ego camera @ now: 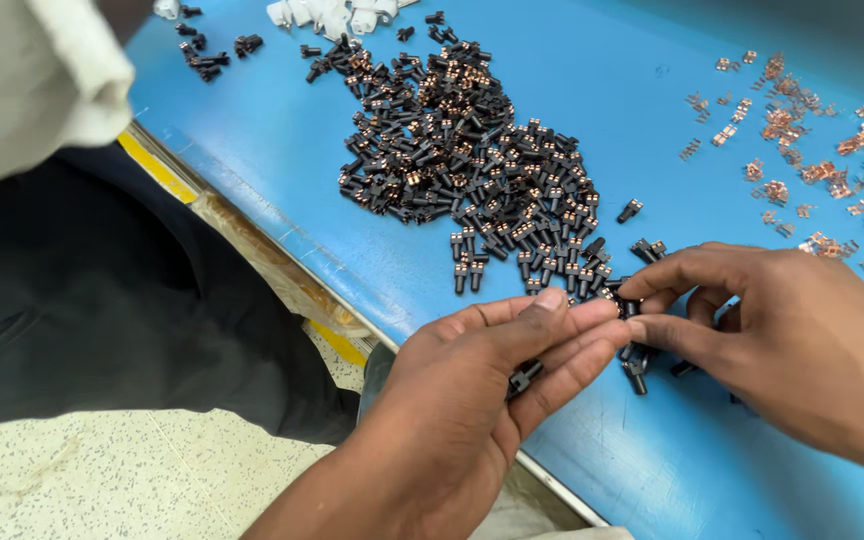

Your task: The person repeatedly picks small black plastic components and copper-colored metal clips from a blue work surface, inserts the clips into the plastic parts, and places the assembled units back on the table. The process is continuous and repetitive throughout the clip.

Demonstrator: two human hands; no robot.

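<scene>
A: Item one, largest?
B: Blue table, edge running diagonally across the view.
A: Next?
B: Heap of small black plastic parts with copper contacts, mid-table. Then scattered loose copper clips, far right, well apart from the heap.
A: Hands?
B: Left hand at the near table edge, fingers curled round a black part tucked in the palm. Right hand just beside it, thumb and forefinger pinched on a small black piece where both hands' fingertips meet, at the heap's near end.
A: Smallest?
B: White plastic pieces, top edge.
</scene>
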